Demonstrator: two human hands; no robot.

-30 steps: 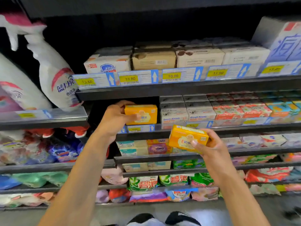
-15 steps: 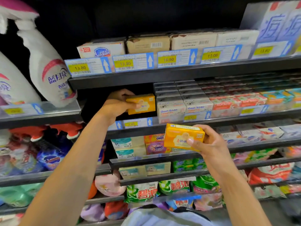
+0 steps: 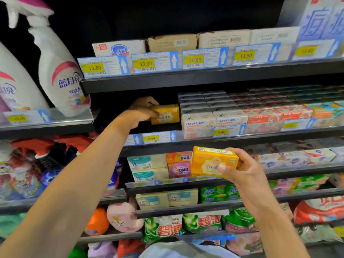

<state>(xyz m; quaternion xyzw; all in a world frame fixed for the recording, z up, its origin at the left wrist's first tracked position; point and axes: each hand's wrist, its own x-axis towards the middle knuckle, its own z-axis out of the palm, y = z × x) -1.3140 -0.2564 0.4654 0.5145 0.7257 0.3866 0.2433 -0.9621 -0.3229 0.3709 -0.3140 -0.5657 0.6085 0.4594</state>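
My left hand (image 3: 143, 112) curls round a yellow soap box (image 3: 166, 114), a glossy rectangular carton with a pale emblem on its face. I hold it inside the dark gap of the middle shelf (image 3: 158, 148), just beside the white Goat Soap cartons (image 3: 214, 121) stacked in tight rows. My right hand (image 3: 242, 172) grips a second yellow soap box (image 3: 212, 162) of the same print, thumb on its front, out before the shelf edge and over the OMO packs (image 3: 179, 168).

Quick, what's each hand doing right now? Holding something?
Left hand: closed round a yellow soap box inside the shelf.
Right hand: closed round another yellow soap box, held out in front of the shelves.
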